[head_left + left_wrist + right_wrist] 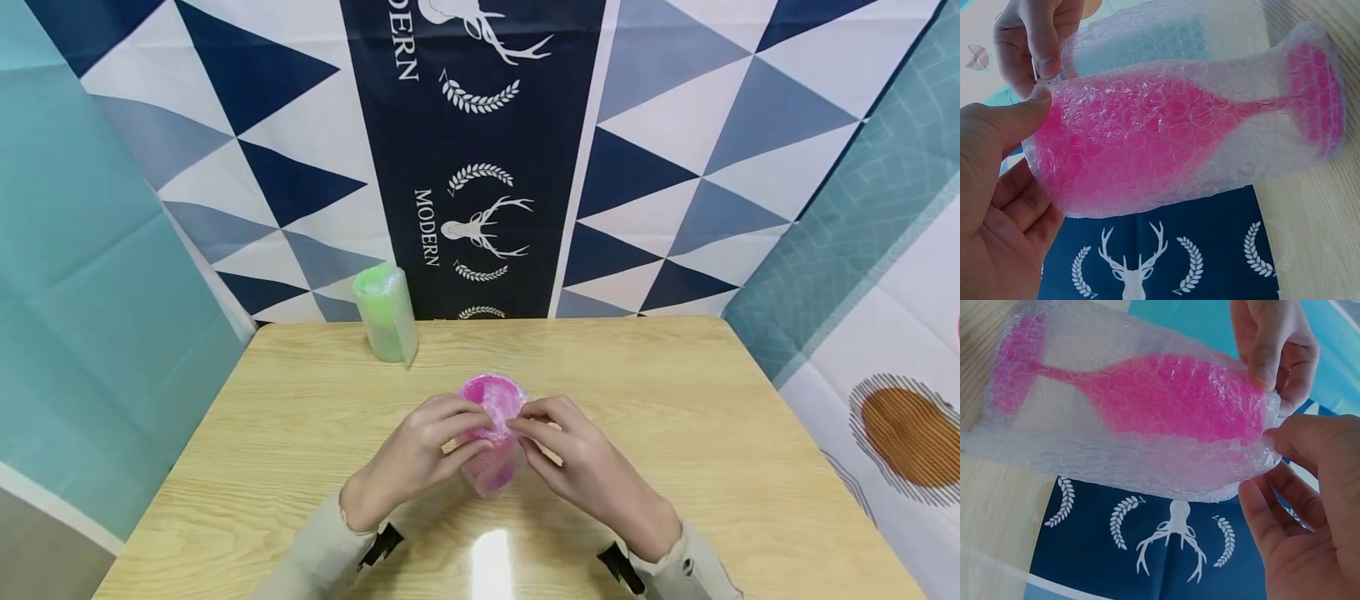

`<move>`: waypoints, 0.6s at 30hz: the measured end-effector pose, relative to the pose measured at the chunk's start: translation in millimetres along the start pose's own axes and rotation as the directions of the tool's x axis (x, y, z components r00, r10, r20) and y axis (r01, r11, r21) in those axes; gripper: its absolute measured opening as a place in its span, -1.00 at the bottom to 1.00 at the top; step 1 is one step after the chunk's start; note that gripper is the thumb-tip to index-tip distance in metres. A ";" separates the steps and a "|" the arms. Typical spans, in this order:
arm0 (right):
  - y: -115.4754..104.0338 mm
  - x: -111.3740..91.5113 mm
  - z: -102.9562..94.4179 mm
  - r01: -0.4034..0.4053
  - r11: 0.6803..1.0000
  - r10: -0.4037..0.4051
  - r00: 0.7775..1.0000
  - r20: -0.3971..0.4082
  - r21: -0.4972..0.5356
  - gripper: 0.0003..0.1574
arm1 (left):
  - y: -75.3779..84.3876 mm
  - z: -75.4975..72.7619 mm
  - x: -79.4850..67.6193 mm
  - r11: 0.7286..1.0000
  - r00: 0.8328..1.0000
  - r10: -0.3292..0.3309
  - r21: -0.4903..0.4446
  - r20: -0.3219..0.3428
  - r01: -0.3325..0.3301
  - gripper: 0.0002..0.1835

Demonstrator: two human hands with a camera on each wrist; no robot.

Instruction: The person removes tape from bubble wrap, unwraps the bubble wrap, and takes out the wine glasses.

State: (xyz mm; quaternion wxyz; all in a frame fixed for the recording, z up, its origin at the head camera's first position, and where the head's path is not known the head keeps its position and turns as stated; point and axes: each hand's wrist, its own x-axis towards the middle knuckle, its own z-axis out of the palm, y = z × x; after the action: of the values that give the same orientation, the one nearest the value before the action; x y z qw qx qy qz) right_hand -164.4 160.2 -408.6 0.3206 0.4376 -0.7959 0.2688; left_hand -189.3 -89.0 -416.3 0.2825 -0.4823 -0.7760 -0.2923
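Note:
A pink stemmed goblet [1141, 125] stands on the table in front of me, rolled in clear bubble wrap [1085, 453]. Its foot and stem show through the wrap in both wrist views. At the top, the wrap's open end reaches past the goblet's rim. My left hand [420, 437] pinches that upper edge from the left, thumb on the near side. From the right, my right hand [588, 450] pinches the same edge between thumb and fingers. The fingertips of both hands nearly meet over the mouth and hide part of the rim.
A green item [384, 312] rolled in bubble wrap stands at the back left of the wooden table [637, 383]. Patterned cloth [480, 167] hangs right behind the table's far edge, with more cloth at both sides.

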 end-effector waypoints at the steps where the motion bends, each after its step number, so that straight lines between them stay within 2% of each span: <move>1: 0.2 0.1 0.1 -0.004 1.000 0.004 1.000 0.004 -0.002 -0.62 | -0.3 -0.5 0.1 1.000 1.000 0.001 0.001 0.003 -0.001 -0.75; 7: 0.2 -1.4 0.6 -0.027 1.000 0.027 1.000 0.015 0.004 -0.61 | 0.1 -2.9 3.5 1.000 0.999 -0.002 0.025 0.045 0.001 -0.77; 10: 0.7 -1.8 1.5 -0.011 1.000 0.011 1.000 0.003 0.010 -0.63 | 1.5 -4.1 5.2 0.998 0.998 0.002 0.056 0.064 -0.006 -0.73; 15: 1.5 -0.4 2.7 0.018 1.000 -0.018 1.000 -0.022 0.008 -0.62 | 3.7 -4.2 7.5 0.994 0.998 0.000 0.106 0.065 -0.007 -0.68; 18: 1.8 0.7 2.4 0.021 1.000 -0.021 0.999 -0.024 0.010 -0.61 | 4.7 -4.5 9.9 0.993 0.998 0.000 0.117 0.061 -0.007 -0.74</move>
State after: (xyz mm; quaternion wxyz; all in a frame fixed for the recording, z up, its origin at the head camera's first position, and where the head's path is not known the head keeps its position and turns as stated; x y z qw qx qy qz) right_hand -166.9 159.0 -409.8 0.3309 0.4443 -0.7859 0.2746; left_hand -188.1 -84.8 -405.3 0.2870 -0.4749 -0.7992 -0.2310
